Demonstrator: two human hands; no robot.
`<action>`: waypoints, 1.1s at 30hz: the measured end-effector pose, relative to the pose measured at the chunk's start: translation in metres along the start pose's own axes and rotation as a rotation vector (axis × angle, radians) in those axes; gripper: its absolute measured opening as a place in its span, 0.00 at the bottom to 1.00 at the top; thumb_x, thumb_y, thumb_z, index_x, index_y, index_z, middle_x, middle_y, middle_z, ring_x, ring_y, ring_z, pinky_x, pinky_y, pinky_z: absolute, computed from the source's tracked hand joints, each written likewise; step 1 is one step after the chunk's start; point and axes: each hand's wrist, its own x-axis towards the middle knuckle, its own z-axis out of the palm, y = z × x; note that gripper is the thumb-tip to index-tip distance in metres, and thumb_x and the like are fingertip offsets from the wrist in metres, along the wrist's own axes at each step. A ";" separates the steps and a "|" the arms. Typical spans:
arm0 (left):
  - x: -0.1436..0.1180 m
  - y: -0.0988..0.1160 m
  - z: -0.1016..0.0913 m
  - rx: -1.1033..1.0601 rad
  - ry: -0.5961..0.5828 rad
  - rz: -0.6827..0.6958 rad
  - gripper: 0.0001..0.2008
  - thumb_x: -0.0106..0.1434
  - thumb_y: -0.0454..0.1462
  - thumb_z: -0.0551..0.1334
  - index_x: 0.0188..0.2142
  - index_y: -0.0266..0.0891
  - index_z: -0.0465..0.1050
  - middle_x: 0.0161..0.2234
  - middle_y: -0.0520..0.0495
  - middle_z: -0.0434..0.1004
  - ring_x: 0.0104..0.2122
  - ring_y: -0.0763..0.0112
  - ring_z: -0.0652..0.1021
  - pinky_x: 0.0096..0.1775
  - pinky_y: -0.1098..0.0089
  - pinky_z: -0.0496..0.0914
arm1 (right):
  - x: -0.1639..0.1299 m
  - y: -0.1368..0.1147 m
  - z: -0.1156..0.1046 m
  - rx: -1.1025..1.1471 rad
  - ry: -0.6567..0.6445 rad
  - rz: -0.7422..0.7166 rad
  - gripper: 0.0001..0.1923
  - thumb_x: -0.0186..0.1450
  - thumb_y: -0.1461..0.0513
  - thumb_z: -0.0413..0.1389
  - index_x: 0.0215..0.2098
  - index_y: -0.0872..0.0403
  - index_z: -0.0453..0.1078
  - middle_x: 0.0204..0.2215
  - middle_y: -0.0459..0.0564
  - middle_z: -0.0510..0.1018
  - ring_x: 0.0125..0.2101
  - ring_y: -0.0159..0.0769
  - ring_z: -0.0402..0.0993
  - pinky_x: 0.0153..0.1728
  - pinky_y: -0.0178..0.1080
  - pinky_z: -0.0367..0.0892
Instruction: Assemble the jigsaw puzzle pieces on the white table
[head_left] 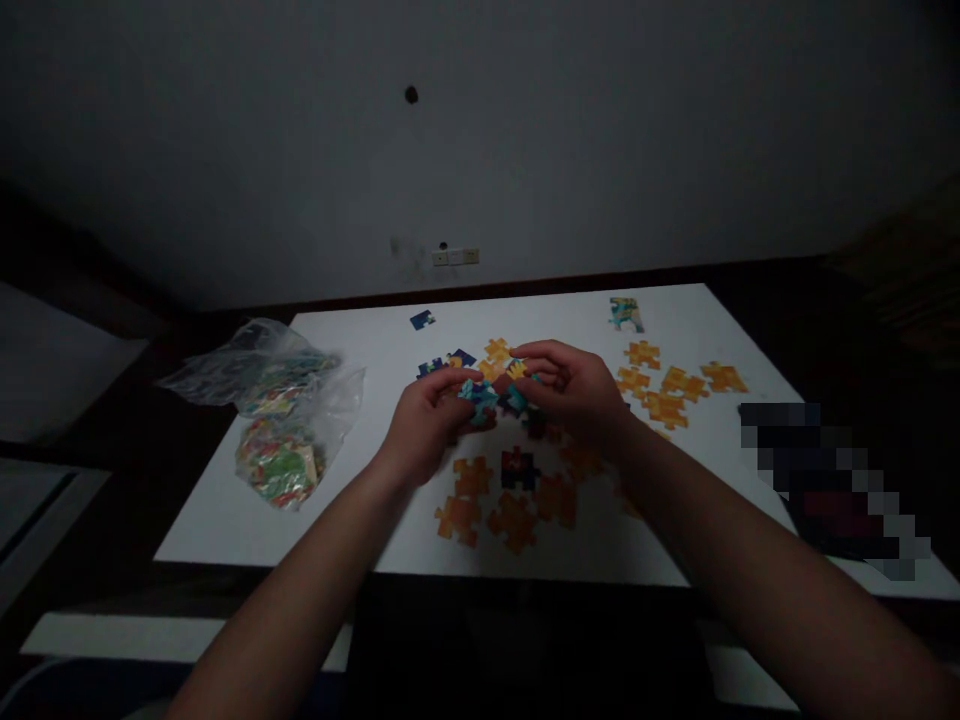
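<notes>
Over the middle of the white table, my left hand [425, 425] pinches a teal puzzle piece [478, 392] between thumb and fingers. Close beside it, my right hand [581, 392] has its fingers curled round a teal and yellow puzzle piece [515, 397], partly hidden by the thumb. I cannot tell whether the two pieces touch. Beneath and in front of the hands lie several loose pieces, among them a dark puzzle piece [517, 469] and an orange puzzle piece [514, 520]. Behind the hands are a yellow-orange piece [496, 352] and a dark blue piece [463, 358].
Clear plastic bags [289, 440] of colourful pieces lie on the table's [225, 525] left side. More orange pieces [665, 408] spread to the right. A blue piece [422, 320] and a teal-yellow piece [625, 314] lie near the far edge. A pixelated dark object [832, 490] is at right.
</notes>
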 end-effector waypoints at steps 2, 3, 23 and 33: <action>0.008 -0.001 0.008 -0.031 -0.026 -0.021 0.18 0.50 0.38 0.82 0.41 0.37 0.86 0.37 0.46 0.88 0.31 0.65 0.86 0.38 0.62 0.85 | 0.002 -0.002 -0.004 0.017 0.085 -0.006 0.24 0.62 0.51 0.74 0.54 0.50 0.82 0.42 0.53 0.90 0.41 0.43 0.89 0.41 0.43 0.83; 0.011 -0.003 0.011 -0.039 -0.044 -0.027 0.19 0.49 0.39 0.84 0.40 0.37 0.87 0.36 0.46 0.88 0.31 0.65 0.86 0.38 0.62 0.84 | 0.003 -0.003 -0.006 0.020 0.109 -0.007 0.24 0.62 0.51 0.74 0.54 0.50 0.82 0.43 0.54 0.90 0.40 0.43 0.89 0.41 0.43 0.83; 0.022 -0.039 0.007 0.059 -0.127 -0.056 0.13 0.54 0.42 0.84 0.38 0.42 0.91 0.33 0.49 0.86 0.31 0.72 0.81 0.37 0.69 0.82 | 0.002 0.006 -0.009 -0.096 0.046 -0.046 0.20 0.64 0.54 0.73 0.53 0.49 0.87 0.47 0.54 0.90 0.43 0.42 0.89 0.45 0.44 0.86; 0.018 -0.034 0.012 0.044 -0.112 -0.082 0.13 0.55 0.41 0.81 0.39 0.42 0.90 0.34 0.49 0.86 0.30 0.73 0.80 0.36 0.67 0.82 | 0.000 0.006 -0.009 -0.101 0.098 -0.033 0.20 0.64 0.54 0.73 0.53 0.50 0.87 0.46 0.54 0.90 0.41 0.41 0.89 0.43 0.43 0.86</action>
